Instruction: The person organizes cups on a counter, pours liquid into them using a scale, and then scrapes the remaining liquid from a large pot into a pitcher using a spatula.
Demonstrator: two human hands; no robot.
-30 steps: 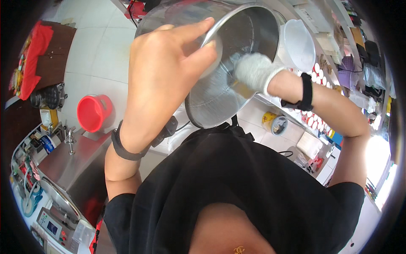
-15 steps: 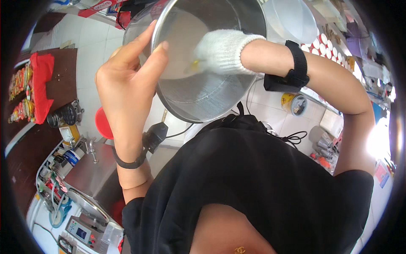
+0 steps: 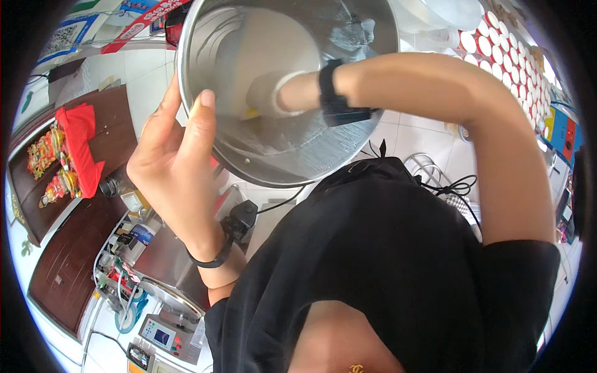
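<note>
A large stainless steel pot [image 3: 298, 152] is tilted with its mouth toward me at the top of the view. My left hand [image 3: 180, 140] is closed on the left side of its rim, thumb on the near side. Deep inside the pot is my right hand [image 3: 283, 93] in a white knit glove, its fingers smeared by motion and merging with the grey metal. A small yellow patch [image 3: 250, 113] shows by the gloved fingers; I cannot make out what it is. Pale wet-looking streaks mark the inner wall. Black straps circle both my wrists.
Rows of red containers with white tops [image 3: 497, 46] stand at the right, near a translucent plastic tub [image 3: 457, 12]. At left, a red cloth [image 3: 81, 149] hangs by dark brown furniture. A grey machine with a small screen [image 3: 165, 337] sits lower left. Black cable [image 3: 457, 186] loops right of my waist.
My gloved right hand has gone deeper into the pot and to the left. The pot appears farther left, my left hand still on its rim. The whole view has shifted.
</note>
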